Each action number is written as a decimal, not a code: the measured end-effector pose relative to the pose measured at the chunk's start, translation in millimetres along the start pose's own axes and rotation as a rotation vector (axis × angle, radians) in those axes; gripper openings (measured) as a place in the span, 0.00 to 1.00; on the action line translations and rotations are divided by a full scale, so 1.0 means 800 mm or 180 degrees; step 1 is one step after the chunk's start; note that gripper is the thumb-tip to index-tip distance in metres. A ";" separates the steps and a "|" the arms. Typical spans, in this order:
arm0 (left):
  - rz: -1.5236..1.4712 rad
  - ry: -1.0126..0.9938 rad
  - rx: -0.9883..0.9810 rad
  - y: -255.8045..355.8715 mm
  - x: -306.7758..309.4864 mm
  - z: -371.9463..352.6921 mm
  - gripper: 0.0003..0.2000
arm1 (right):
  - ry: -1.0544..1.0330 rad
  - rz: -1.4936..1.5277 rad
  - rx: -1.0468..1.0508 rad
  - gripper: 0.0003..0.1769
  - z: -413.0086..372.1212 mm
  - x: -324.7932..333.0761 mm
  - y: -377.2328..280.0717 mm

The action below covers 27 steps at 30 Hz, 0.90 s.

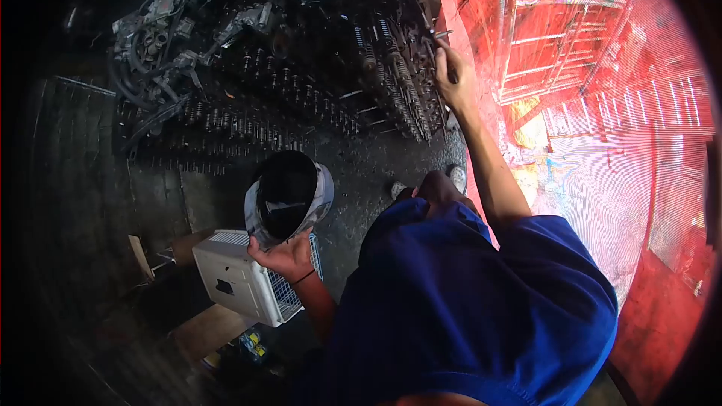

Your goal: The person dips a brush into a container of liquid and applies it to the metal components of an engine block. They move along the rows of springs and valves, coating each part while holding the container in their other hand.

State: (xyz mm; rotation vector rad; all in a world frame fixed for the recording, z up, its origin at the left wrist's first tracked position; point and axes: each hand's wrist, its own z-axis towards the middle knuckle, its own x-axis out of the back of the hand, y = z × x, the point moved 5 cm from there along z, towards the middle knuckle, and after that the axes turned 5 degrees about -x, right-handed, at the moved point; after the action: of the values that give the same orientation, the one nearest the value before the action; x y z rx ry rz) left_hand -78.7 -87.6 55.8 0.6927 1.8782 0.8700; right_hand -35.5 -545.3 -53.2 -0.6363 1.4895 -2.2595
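My left hand (286, 254) is closed round the lower edge of a round container (322, 194) with a pale, patchy outside and a black inside. The container is tilted, and its dark opening faces up toward me. My right hand (456, 79) reaches forward to the edge of the dark metal parts, its fingers closed on a small thin metal piece (442, 33). Rows of greasy camshafts and springs (398, 75) lie just left of that hand.
More engine parts (154, 37) and rows of valves and springs (241, 122) fill the upper left. A white crate with a grille (233, 274) stands below my left hand. Red metal frames (560, 30) are at the right, beyond the red edge.
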 end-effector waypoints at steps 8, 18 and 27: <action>0.0058 0.0153 0.0226 -0.009 0.002 0.009 0.55 | -0.0120 -0.0259 0.0313 0.14 -0.008 -0.014 0.018; 0.0031 0.0263 0.0264 -0.010 0.019 0.016 0.55 | 0.0051 0.0144 0.0224 0.14 -0.028 -0.047 0.009; -0.0019 0.0357 0.0248 -0.009 0.030 0.028 0.46 | -0.0416 -0.0117 -0.0040 0.13 -0.025 -0.024 0.022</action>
State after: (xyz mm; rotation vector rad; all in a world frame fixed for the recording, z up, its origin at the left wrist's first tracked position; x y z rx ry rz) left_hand -69.4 -67.5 31.2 0.6979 2.0220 0.8509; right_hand -29.5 -526.6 -80.0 -0.8050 1.4412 -2.1914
